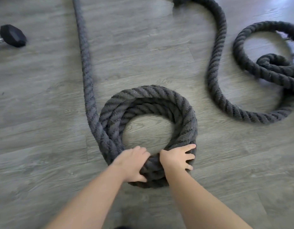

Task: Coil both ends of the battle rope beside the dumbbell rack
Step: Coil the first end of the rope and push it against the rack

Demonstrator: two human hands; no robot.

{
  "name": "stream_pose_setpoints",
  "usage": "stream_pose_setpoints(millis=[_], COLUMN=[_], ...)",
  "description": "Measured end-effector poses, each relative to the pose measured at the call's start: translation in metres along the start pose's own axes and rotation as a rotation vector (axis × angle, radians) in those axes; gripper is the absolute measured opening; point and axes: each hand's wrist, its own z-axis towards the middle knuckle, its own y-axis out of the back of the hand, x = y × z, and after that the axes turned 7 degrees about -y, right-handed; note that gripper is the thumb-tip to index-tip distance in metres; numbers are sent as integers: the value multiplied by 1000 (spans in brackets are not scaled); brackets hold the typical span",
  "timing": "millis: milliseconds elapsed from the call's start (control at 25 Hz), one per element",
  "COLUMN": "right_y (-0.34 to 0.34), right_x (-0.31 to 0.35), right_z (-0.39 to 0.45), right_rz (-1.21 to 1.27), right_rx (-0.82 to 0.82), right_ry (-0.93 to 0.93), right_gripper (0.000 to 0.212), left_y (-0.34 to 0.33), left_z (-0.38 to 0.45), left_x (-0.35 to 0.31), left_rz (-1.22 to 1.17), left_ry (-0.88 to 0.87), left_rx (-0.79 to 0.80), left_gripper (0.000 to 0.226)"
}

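Your battle rope [86, 83], thick, dark grey and twisted, lies on the grey wood-look floor [35, 113]. One end of it is wound into a tight round coil [181, 111] of several stacked turns, straight ahead of you in the middle of the view, with bare floor showing through its centre.

Both of your hands are on the near edge of that coil, close together but not touching. Your left hand [134, 162] is curled over the turns, fingers dipping into the ring's inner side and thumb on the outer side, so it grips the rope. Your right hand [177, 157] lies just beside it, fingers spread and bent over the top of the turns, clasping them.

From the left side of the coil a single run of rope leads away from you to the top edge of the view. To the right, well apart from the coil, the other end [215, 80] snakes down from the top, swings round in a wide bend and finishes in a loose loop [258, 70] with crossed strands at the right edge.

Far left, the black hexagonal head of a dumbbell [12, 36] rests on the floor, its metal handle cut off by the frame.
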Motion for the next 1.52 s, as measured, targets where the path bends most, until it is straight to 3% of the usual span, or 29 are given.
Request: stream_pose_setpoints(millis=[80, 160, 200, 320, 360, 480, 600, 840, 1000, 1080, 1160, 1280, 1440, 1520], right_y=[-2, -2, -1, 1, 3, 9, 13, 24, 32, 38, 42, 48, 54, 56], right_x=[2, 9, 13, 25, 30, 46, 64, 114, 163, 186, 208, 234, 262, 275], right_z=[4, 10, 14, 22, 25, 33, 43, 65, 74, 78, 80, 84, 90, 93], right_rz=[-31, -67, -90, -161, -174, -205, -257, -388, -518, -579, -634, -688, -740, -758], right_rx=[-22, -58, -73, -102, -102, -101, -116, -99, -62, -47, -34, -30, 1, -6], right_ry=[21, 56, 77, 141, 155, 206, 256, 392, 510, 559, 598, 643, 713, 736], right_gripper=[123, 125, 126, 126, 127, 126, 126, 127, 130, 133, 136, 137, 137, 138], left_y=[10, 15, 21, 38, 43, 41, 32, 29, 25, 22, 18, 24, 77, 97], left_z=[-33, -60, -67, -45, -30, 3, 9, 16, 22, 25, 27, 12, -5, 24], left_x=[62, 120, 135, 151, 151, 147, 148, 135, 133, 133, 132, 142, 196, 206], left_rz=[145, 122, 0, -597, -798, -1132, -1047, -850, -900, -786, -504, -122, 434, 461], left_ry=[-76, 75, 246, 1028, 1208, 1377, 1467, 1228, 1181, 1202, 1168, 711, 12, -101], left_rx=[-67, -179, -219, -624, -647, -730, -843, -1104, -1136, -1102, -989, -742, -121, 170], left_gripper=[98, 107, 106, 101, 105, 100, 86, 54, 47, 54, 73, 111, 126, 131])
